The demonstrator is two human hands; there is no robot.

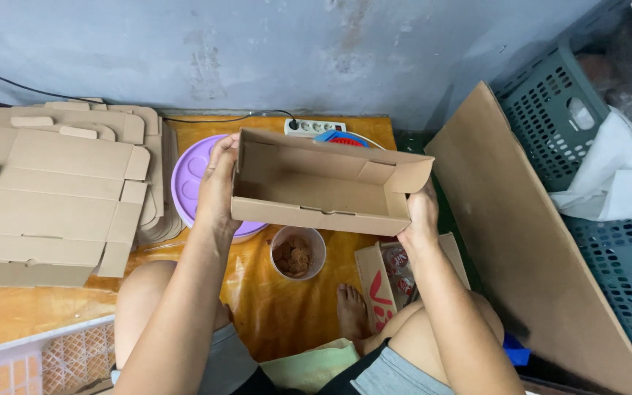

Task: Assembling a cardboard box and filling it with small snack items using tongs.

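Observation:
I hold a half-folded brown cardboard box in the air in front of me, its open side facing me. My left hand grips its left end wall, thumb over the top edge. My right hand grips the lower right corner, beside a loose end flap that sticks out. Under the box, on the orange floor mat, stands a small white cup of brown round pieces. A purple round tray lies partly hidden behind the box and my left hand.
A stack of flat unfolded cardboard blanks lies at the left. A large cardboard sheet leans at the right against grey-green plastic crates with white cloth. A white power strip sits by the wall. A white basket is bottom left.

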